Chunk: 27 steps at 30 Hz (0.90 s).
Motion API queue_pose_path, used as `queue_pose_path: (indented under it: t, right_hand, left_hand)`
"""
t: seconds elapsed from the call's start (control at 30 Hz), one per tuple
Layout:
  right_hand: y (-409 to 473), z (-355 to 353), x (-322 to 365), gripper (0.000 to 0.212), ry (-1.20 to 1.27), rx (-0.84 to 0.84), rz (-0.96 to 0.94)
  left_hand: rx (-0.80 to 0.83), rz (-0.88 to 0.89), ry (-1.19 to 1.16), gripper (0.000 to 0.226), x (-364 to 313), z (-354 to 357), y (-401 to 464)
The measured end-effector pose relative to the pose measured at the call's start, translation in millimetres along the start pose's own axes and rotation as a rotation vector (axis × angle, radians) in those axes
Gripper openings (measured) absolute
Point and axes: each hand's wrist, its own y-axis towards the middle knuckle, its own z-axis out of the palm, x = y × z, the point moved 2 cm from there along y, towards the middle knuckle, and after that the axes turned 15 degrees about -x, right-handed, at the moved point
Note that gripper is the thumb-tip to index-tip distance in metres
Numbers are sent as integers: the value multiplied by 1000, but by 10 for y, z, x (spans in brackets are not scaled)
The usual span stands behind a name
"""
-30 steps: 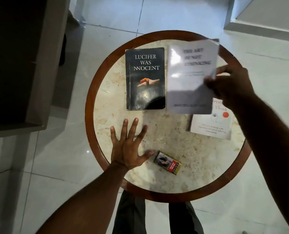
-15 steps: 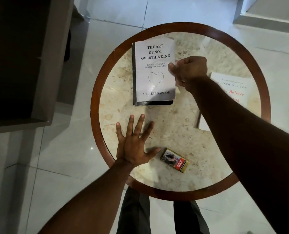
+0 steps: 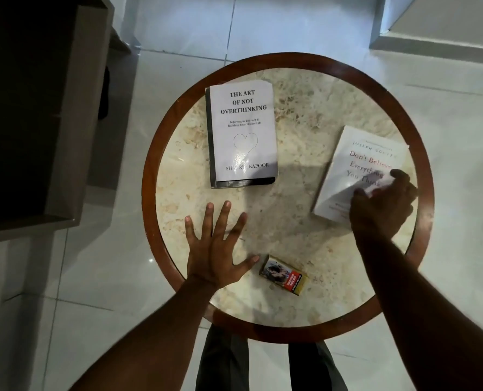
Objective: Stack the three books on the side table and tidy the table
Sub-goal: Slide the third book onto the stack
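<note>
A white book titled "The Art of Not Overthinking" (image 3: 243, 131) lies on top of a black book (image 3: 211, 142) at the back left of the round side table (image 3: 150, 170); only the black book's left and front edges show. A second white book, "Don't Believe Everything You Think" (image 3: 358, 165), lies tilted at the table's right side. My right hand (image 3: 381, 204) covers its near right corner, with fingers curled over the cover and edge. My left hand (image 3: 215, 249) rests flat on the marble top near the front, fingers spread, holding nothing.
A small cigarette pack (image 3: 284, 275) lies near the front edge, just right of my left thumb. A dark cabinet (image 3: 37, 108) stands close on the left. White tiled floor surrounds the table, with a raised white ledge (image 3: 446, 38) at the back right.
My right hand set the "Overthinking" book down on the black book, let go, and moved right onto the other white book. My left hand stayed flat on the table.
</note>
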Motion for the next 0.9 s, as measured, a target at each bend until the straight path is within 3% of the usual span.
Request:
queue_pose_path:
  t: [0.13, 0.3, 0.4, 0.57, 0.9]
  right_hand:
    - [162, 12, 17, 63, 219, -48, 295]
    - [281, -72, 345, 49, 500, -31, 423]
    - [238, -59, 721, 40, 546, 69, 359]
    - [-288, 115, 1374, 31, 637, 159, 82]
    - [-599, 676, 1491, 24, 501, 298, 39]
  left_hand:
    - [9, 3, 5, 100, 6, 6, -3]
    - [7, -9, 2, 102, 3, 12, 1]
    - [9, -7, 2, 101, 0, 1, 2]
    - [-17, -5, 2, 98, 3, -1, -9]
    - [-67, 23, 38, 101, 28, 87, -23]
